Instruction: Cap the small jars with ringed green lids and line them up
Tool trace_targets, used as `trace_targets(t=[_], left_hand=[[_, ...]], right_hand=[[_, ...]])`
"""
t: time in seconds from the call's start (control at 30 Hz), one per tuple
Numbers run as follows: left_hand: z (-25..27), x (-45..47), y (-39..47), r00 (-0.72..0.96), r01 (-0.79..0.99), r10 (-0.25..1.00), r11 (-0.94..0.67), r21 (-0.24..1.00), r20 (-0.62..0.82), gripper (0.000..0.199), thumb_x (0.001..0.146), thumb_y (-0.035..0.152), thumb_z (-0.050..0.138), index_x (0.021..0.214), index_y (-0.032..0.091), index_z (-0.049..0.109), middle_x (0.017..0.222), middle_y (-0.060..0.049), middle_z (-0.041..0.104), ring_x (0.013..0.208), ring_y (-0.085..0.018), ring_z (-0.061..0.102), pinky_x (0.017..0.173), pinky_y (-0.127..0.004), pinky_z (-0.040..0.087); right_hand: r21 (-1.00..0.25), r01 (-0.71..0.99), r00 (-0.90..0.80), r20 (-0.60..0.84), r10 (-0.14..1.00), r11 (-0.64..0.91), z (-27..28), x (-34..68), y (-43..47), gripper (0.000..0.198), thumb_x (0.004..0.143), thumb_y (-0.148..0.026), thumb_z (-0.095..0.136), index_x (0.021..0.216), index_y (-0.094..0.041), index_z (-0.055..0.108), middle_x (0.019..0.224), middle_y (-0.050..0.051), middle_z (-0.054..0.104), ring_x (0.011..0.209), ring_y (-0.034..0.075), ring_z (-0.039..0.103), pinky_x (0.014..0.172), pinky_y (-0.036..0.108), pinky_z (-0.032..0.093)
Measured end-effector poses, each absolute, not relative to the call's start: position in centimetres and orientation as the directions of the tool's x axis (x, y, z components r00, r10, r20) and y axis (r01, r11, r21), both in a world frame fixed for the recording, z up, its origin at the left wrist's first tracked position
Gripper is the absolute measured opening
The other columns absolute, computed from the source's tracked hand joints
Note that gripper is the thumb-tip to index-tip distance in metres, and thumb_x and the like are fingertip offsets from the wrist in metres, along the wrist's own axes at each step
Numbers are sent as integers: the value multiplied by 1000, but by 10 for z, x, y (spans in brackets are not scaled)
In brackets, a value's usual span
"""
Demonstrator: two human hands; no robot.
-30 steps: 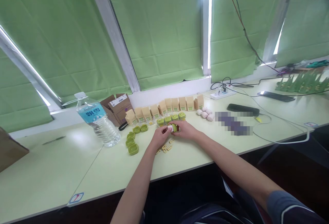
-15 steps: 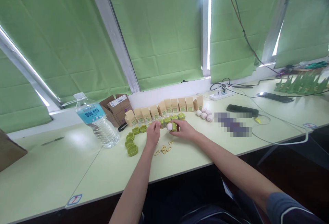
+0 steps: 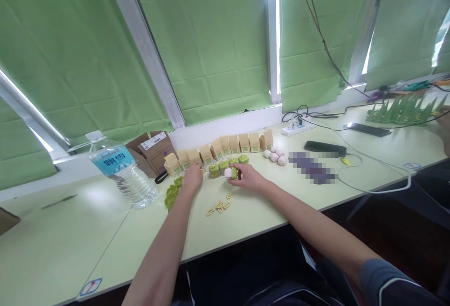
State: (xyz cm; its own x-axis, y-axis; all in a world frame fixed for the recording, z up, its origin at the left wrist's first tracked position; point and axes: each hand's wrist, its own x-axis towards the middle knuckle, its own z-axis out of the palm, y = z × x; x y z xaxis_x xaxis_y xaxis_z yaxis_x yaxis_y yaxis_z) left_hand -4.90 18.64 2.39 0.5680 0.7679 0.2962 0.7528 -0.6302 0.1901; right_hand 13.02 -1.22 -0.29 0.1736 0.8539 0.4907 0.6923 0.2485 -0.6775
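My right hand (image 3: 247,177) grips a small green case (image 3: 234,173), with a whitish-pink block (image 3: 228,173) showing at its left end. My left hand (image 3: 192,178) reaches over the green pieces in front of the paper packets; its fingertips are mostly hidden, so a hold cannot be made out. Open green cups (image 3: 170,195) curve along beside my left wrist. Between the hands stand several closed green cases (image 3: 214,171). Loose yellow clips (image 3: 220,206) lie on the table nearer to me.
Behind the cases runs a row of brown paper packets (image 3: 225,147). Pinkish-white balls (image 3: 276,156) are heaped at its right end. A water bottle (image 3: 123,170) and a cardboard box (image 3: 154,153) stand left. Rightward lie a power strip (image 3: 298,128), a black device (image 3: 325,148), a phone (image 3: 367,129) and cables.
My left hand has moved left, away from the case in my right hand, to the green pieces by the packets. My right hand keeps holding its case. The view has shifted slightly right.
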Motion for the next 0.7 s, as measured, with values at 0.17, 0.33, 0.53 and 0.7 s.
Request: trace_targets(t=[0.17,0.33,0.53,0.7], left_hand=[[30,-48,180,542,779,784,-604,166,303,20,85,22,56,95,20,73,107,-14,68,99,-31,64,82,-40,49],[38,-53,161,482,681,592,-717,148,646,19,89,31,57,94,19,71,112,-15,57,110,-31,55,94,-42,46],[34,-39,108,284,425,456,-848,315,844,20,95,36,49,98,21,61,125,-13,52,124,-26,49,104,-41,42],[16,-34,87,453,212,493,-869,447,743,18,94,38,50,98,21,58,107,-9,60,105,-21,58,87,-34,49]], right_hand=[[-677,687,164,499,851,264,-2,130,-12,48,75,-34,74,120,-22,62,93,2,69,67,13,59,67,26,47],[-675,690,171,502,848,261,-3,131,-11,48,75,-37,74,120,-22,62,92,2,69,66,13,59,67,27,48],[-670,694,200,531,823,264,-1,130,-11,49,74,-35,73,120,-21,61,92,2,68,65,13,57,66,27,47],[-626,722,223,616,756,296,2,131,-11,37,77,-35,70,110,-19,64,86,2,65,64,13,51,60,25,42]])
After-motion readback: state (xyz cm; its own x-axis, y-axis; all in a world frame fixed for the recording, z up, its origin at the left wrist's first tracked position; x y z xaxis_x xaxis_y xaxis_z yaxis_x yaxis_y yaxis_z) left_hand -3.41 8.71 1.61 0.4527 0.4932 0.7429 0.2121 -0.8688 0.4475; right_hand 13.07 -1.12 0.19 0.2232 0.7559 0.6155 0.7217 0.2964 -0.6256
